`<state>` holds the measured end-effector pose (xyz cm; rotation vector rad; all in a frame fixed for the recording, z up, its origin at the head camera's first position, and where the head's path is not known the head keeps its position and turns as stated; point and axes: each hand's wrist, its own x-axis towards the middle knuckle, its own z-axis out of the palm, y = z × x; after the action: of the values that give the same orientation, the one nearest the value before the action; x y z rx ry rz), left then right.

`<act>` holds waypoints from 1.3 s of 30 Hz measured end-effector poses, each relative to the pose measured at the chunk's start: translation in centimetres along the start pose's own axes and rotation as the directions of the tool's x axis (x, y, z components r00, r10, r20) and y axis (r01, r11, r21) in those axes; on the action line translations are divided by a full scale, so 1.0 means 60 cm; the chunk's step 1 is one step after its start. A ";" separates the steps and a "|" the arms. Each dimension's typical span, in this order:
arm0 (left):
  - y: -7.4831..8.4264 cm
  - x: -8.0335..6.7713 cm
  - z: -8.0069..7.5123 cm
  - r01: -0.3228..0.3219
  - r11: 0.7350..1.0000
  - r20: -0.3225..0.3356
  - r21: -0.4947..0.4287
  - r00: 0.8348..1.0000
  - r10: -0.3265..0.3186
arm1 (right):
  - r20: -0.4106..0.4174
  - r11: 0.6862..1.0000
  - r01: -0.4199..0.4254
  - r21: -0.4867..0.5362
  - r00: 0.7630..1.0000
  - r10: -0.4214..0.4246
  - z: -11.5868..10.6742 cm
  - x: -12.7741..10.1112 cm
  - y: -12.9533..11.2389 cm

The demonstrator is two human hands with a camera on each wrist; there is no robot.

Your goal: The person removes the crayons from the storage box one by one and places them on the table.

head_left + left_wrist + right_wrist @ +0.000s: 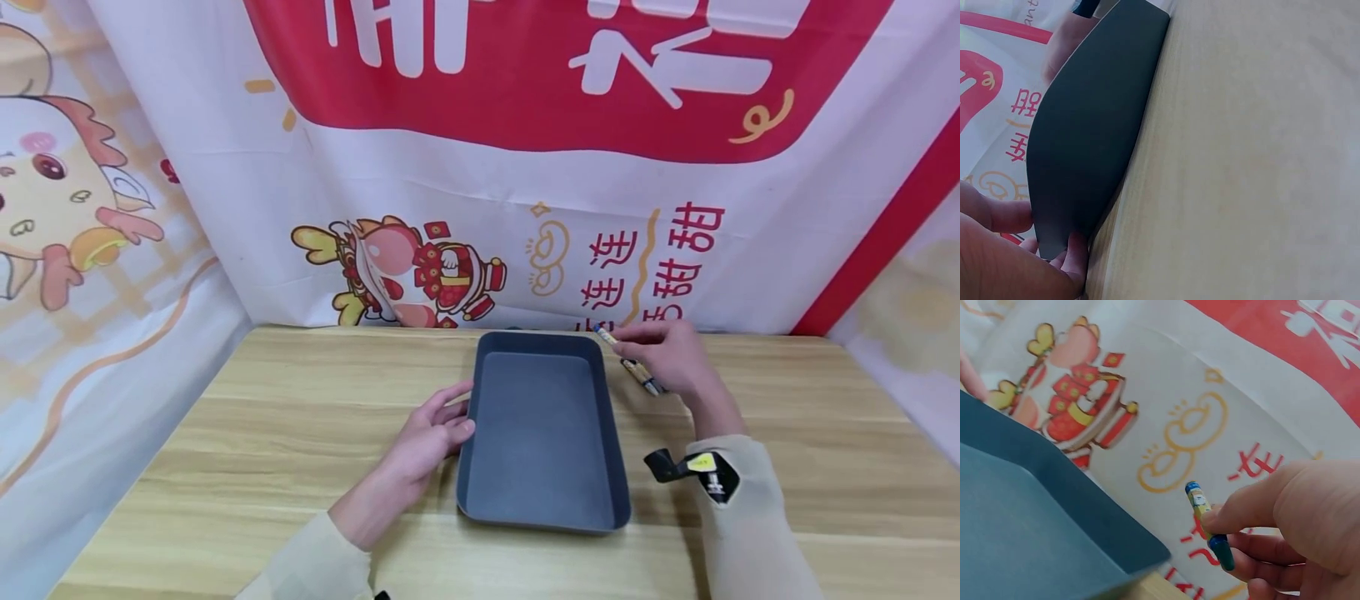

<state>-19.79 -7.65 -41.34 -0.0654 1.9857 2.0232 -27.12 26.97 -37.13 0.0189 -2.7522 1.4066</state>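
A dark grey rectangular tray with low walls lies on the table, its bare inside facing up. My left hand rests against the tray's left wall, fingers and thumb touching it from outside; the left wrist view shows fingertips along the dark wall. Beyond the tray's far right corner, my right hand pinches a crayon between thumb and fingers. This crayon has a printed yellow-and-blue wrapper and a dark green tip. Just below that hand, a few more crayons lie on the table, partly hidden by it.
The wood-grain table extends to both sides of the tray. A white cloth with red and cartoon prints hangs along the back edge. A black strap with a yellow label sits on the right sleeve.
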 end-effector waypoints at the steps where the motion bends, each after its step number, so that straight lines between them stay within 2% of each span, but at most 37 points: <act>1: 0.000 0.000 0.000 0.001 1.000 0.003 0.003 1.000 -0.001 | -0.013 1.000 -0.021 0.006 1.000 0.021 -0.005 -0.001 0.005; 4: 0.000 0.001 0.002 0.006 1.000 0.009 0.005 1.000 -0.006 | -0.053 0.994 -0.107 0.034 0.993 0.108 -0.021 -0.003 0.020; 8: 0.001 0.000 0.002 0.005 1.000 0.010 0.004 1.000 -0.005 | -0.120 0.976 -0.207 0.061 0.969 0.214 -0.040 -0.005 0.041; 13: 0.004 0.000 0.001 0.007 1.000 0.009 0.009 1.000 -0.007 | -0.199 0.964 -0.256 0.073 0.943 0.266 -0.057 -0.006 0.068; 19: 0.005 0.002 0.003 0.012 1.000 0.016 0.013 1.000 -0.013 | -0.309 0.958 -0.276 0.078 0.907 0.287 -0.071 -0.007 0.105; 25: 0.003 0.002 0.002 0.022 1.000 0.009 0.010 1.000 -0.022 | -0.299 0.927 -0.358 0.114 0.877 0.376 -0.074 -0.011 0.131; 28: 0.003 0.002 0.002 0.019 1.000 0.009 0.007 1.000 -0.019 | -0.314 0.917 -0.386 0.098 0.863 0.396 -0.070 -0.012 0.141; 30: 0.004 0.003 0.002 0.018 1.000 0.012 0.005 1.000 -0.018 | -0.318 0.916 -0.393 0.085 0.860 0.398 -0.068 -0.010 0.146; 33: 0.004 0.004 0.001 0.017 1.000 0.013 0.002 1.000 -0.017 | -0.330 0.930 -0.365 0.042 0.873 0.358 -0.062 -0.006 0.152; 39: 0.002 0.002 -0.001 0.008 1.000 0.016 -0.003 1.000 -0.008 | -0.320 0.936 -0.352 -0.015 0.888 0.329 -0.050 -0.004 0.158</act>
<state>-19.96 -7.68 -41.28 -0.0571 1.9693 2.0156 -27.07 34.94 -43.04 -0.6649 -2.6167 1.2362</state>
